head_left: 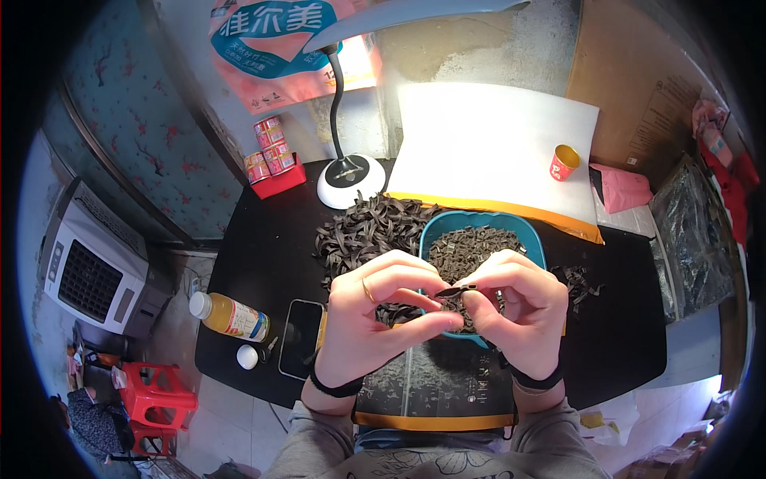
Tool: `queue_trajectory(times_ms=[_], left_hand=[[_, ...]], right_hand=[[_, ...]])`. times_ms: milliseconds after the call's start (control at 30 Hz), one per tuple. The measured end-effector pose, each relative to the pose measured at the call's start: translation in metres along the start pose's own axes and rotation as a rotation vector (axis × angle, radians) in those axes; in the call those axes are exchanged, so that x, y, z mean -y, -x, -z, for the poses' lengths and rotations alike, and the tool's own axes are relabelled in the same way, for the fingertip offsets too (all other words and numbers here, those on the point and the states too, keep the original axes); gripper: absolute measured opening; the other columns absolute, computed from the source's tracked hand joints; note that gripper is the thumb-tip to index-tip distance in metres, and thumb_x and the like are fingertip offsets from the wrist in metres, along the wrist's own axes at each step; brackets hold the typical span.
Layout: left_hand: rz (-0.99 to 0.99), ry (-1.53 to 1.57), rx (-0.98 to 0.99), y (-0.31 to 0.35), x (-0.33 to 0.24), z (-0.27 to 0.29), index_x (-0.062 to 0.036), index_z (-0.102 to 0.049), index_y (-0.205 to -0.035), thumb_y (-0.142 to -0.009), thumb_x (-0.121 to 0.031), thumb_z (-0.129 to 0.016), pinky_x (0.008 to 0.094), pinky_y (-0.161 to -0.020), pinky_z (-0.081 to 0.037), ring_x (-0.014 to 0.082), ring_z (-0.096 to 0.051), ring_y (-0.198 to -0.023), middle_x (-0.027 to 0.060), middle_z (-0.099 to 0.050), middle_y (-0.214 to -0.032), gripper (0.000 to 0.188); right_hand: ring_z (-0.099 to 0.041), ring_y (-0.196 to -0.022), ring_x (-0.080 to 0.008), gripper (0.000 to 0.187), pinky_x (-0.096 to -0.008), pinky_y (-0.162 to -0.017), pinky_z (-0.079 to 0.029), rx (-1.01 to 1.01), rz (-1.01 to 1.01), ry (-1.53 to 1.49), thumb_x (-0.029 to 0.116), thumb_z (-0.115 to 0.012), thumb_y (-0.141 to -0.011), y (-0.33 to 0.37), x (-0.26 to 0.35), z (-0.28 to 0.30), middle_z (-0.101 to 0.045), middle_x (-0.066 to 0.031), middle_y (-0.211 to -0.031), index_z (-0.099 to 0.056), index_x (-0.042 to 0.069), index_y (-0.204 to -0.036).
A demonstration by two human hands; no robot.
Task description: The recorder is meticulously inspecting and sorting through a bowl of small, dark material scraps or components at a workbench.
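In front of me, over the near part of a teal basin (pixel 536 239), both hands meet at a small dark strip (pixel 455 292). My right hand (pixel 519 307) pinches its right end between thumb and forefinger. The curled fingertips of my left hand (pixel 375 307) are at its left end, while the left thumb stays lower and a little apart. Small dark pieces (pixel 471 247) fill the basin. A heap of long dark strips (pixel 371 231) lies to the left of it, partly hidden behind my left hand. More loose dark strips (pixel 578 287) lie right of my right hand.
A lamp (pixel 351 180) stands at the back of the black table (pixel 263 239). A phone (pixel 302 339), a bottle (pixel 230 317) and a white cap (pixel 247 357) lie at left. A red cup (pixel 564 162) sits on white sheeting (pixel 495 144) behind the basin.
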State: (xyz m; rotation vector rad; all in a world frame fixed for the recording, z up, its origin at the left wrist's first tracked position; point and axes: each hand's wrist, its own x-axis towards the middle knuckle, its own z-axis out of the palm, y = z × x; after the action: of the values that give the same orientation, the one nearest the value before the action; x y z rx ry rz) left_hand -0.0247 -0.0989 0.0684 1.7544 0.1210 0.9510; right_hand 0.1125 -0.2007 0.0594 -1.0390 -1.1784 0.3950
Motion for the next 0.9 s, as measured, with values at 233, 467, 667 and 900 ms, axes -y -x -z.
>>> queue_trajectory(times_ms=[233, 467, 667, 900], left_hand=[[-0.065, -0.064, -0.083, 0.002, 0.004, -0.006, 0.0011, -0.065, -0.087, -0.073, 0.006, -0.068, 0.0226, -0.065, -0.055, 0.0118, -0.062, -0.077, 0.0091, -0.062, -0.086, 0.015], [-0.076, -0.058, -0.070, 0.002, 0.004, -0.006, 0.0022, -0.065, -0.088, -0.074, 0.006, -0.068, 0.0225, -0.067, -0.055, 0.0122, -0.063, -0.077, 0.0100, -0.062, -0.088, 0.015], [-0.077, -0.048, -0.094, -0.001, 0.006, -0.007, 0.0019, -0.066, -0.087, -0.074, 0.004, -0.069, 0.0219, -0.065, -0.054, 0.0123, -0.063, -0.074, 0.0097, -0.063, -0.086, 0.014], [0.000, -0.753, 0.131, -0.017, 0.056, 0.054, -0.0025, -0.066, -0.086, -0.078, -0.012, -0.066, 0.0286, -0.063, -0.049, 0.0211, -0.063, -0.071, 0.0097, -0.064, -0.080, 0.012]], right_hand=[[-0.053, -0.061, -0.0058, 0.013, -0.0178, -0.054, -0.042, -0.030, 0.045, 0.048, -0.007, -0.065, -0.072, 0.001, 0.000, -0.001, -0.059, -0.0053, -0.075, -0.064, -0.002, -0.084], [-0.054, -0.062, -0.0061, 0.013, -0.0177, -0.054, -0.043, -0.042, 0.081, 0.045, -0.007, -0.065, -0.072, 0.001, 0.000, 0.001, -0.059, -0.0062, -0.077, -0.064, -0.003, -0.084], [-0.054, -0.062, -0.0062, 0.014, -0.0180, -0.054, -0.043, -0.035, 0.084, 0.098, -0.006, -0.067, -0.072, 0.001, 0.002, 0.003, -0.059, -0.0055, -0.076, -0.064, -0.001, -0.085], [-0.053, -0.060, -0.0062, 0.003, -0.0201, -0.055, -0.042, -0.174, -0.148, 0.553, 0.001, -0.065, -0.077, 0.008, -0.005, 0.058, -0.058, -0.0027, -0.068, -0.065, -0.001, -0.079]])
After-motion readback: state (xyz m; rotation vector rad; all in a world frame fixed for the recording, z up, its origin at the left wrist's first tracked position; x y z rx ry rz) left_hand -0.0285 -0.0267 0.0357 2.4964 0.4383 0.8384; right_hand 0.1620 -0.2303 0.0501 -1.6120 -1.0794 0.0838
